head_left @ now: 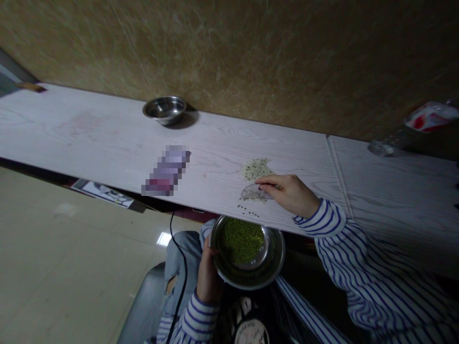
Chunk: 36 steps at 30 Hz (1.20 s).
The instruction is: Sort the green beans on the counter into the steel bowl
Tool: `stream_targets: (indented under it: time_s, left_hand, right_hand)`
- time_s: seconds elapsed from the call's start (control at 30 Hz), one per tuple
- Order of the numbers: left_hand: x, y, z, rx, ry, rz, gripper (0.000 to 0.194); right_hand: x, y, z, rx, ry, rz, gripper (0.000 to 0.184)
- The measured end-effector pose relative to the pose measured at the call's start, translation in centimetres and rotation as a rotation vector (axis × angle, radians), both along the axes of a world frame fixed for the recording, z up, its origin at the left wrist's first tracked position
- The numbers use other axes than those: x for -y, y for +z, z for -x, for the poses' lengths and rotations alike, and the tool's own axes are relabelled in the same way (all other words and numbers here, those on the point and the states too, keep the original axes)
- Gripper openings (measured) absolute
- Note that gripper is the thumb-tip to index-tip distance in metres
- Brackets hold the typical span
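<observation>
Below the table's front edge, my left hand (208, 273) grips the rim of a metal bowl (276, 260) with many green mung beans (242, 241) in it. The bowl is tilted a little, close under the table edge. My right hand (290, 193) pinches a thin translucent plastic piece (251, 192) with a rounded edge, held low over the tabletop. Just beyond it lies a patch of pale grains mixed with green beans (258, 168). Several loose beans (247, 210) are scattered between the plastic piece and the table edge.
An emptier-looking metal bowl (165, 111) stands near the wall at the back. A blurred-out phone-like rectangle (168, 169) lies left of the grains on the white table (107, 138). At the right lies a clear plastic bottle (412, 126). A black cable (184, 267) hangs over my leg.
</observation>
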<state>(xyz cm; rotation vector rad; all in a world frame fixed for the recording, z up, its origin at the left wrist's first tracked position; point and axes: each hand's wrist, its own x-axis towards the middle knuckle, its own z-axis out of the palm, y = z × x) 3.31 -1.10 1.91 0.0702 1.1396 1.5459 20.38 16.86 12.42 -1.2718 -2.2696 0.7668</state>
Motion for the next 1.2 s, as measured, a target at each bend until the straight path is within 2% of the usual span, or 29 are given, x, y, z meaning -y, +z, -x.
stream_targets:
  time_s: [0.1,0.33,0.53,0.83,1.2]
  left_hand:
    - [0.0,0.0,0.0,0.002,-0.025,0.006,0.04]
    - [0.1,0.1,-0.3,0.041,-0.015,-0.024,0.041]
    - [-0.1,0.3,-0.3,0.068,-0.008,-0.025,0.042]
    - [-0.1,-0.1,-0.2,0.057,-0.008,0.014,0.041]
    - [0.1,-0.2,-0.2,0.028,-0.028,-0.019,0.04]
  right_hand:
    - [0.2,0.3,-0.6,-0.013,0.01,0.021,0.027]
    - [0.4,0.3,-1.0,0.044,-0.08,0.005,0.027]
    - [0.8,0.2,-0.8,0.041,-0.019,0.007,0.027]
    - [0.9,0.3,-1.3,0.069,-0.147,0.008,0.026]
    - [1.5,-0.4,-0.5,0.003,-0.087,0.094,0.025]
